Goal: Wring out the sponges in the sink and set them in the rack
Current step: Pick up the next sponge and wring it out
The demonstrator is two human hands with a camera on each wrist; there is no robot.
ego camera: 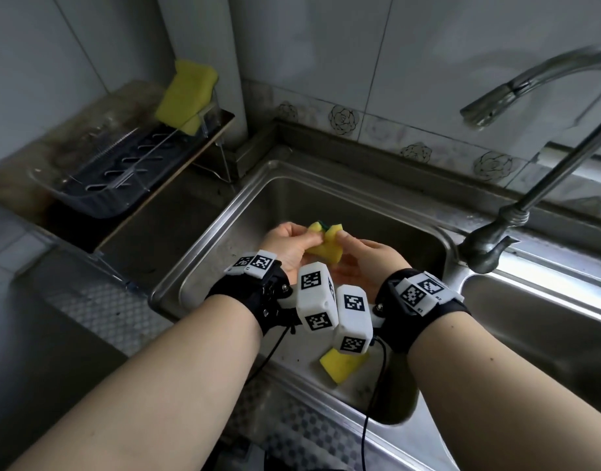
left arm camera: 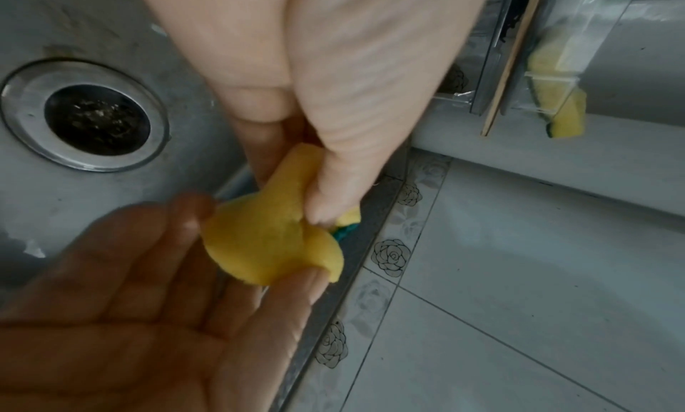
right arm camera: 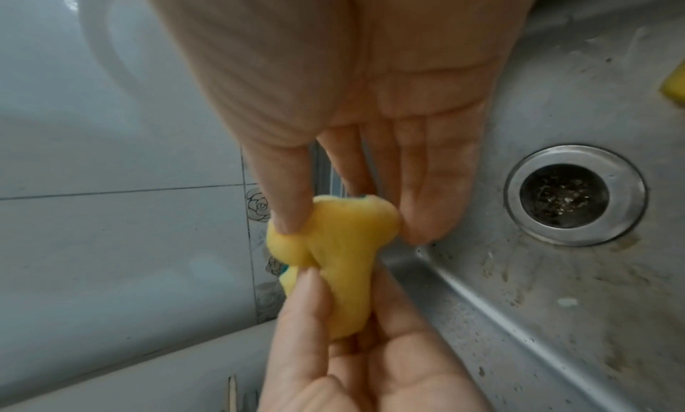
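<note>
One sponge [ego camera: 187, 96] is already set in the rack [ego camera: 122, 158] well beyond the left hand [ego camera: 289, 244], a second sponge [ego camera: 326, 248] is pinched and twisted between it and the right hand [ego camera: 367, 263] (thumbs pressed in), and a third sponge [ego camera: 340, 365] is left in the sink [ego camera: 224, 232] just beneath the wrists

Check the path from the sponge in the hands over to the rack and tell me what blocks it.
Nothing visible blocks it. The squeezed sponge, pinched by the left hand and right hand, hangs over the sink. The rack sits up-left, with one sponge at its far end.
</note>
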